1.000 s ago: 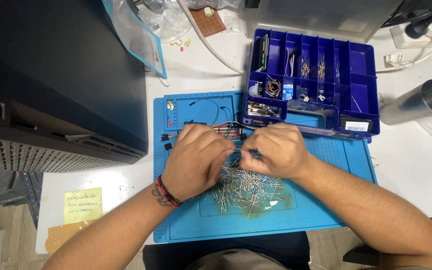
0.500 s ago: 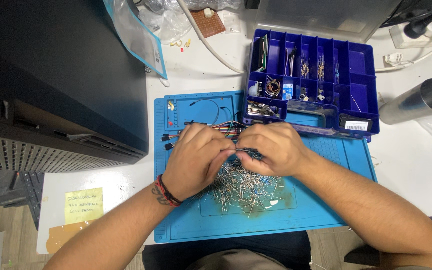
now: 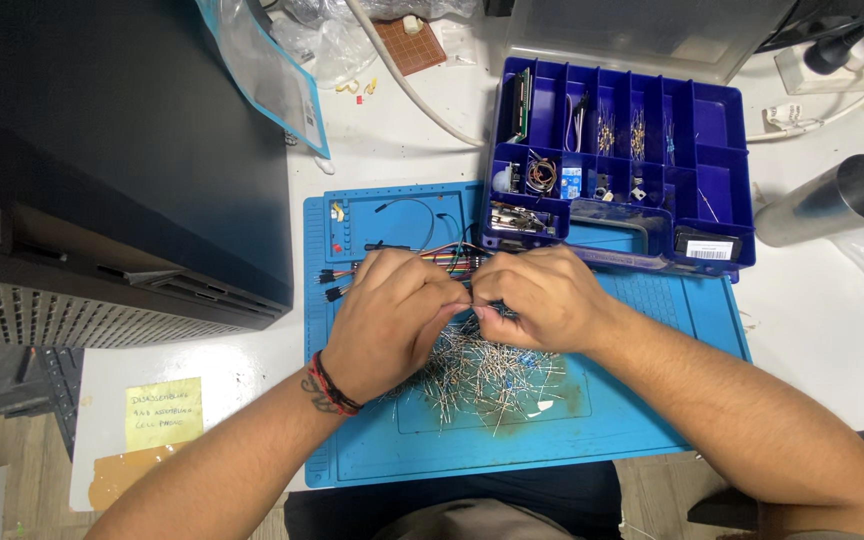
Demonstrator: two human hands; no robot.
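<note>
Blue mat [image 3: 652,420]: resistor pile [image 3: 487,375] beneath left hand [image 3: 387,320] and right hand [image 3: 537,300], fingertips pinched together on thin leads; leads judged easily bent or dropped.

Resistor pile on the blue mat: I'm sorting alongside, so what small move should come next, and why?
Probably lift both hands slightly: left hand and right hand meet fingertip to fingertip directly over the resistor pile, hiding whatever small part they pinch.
</note>
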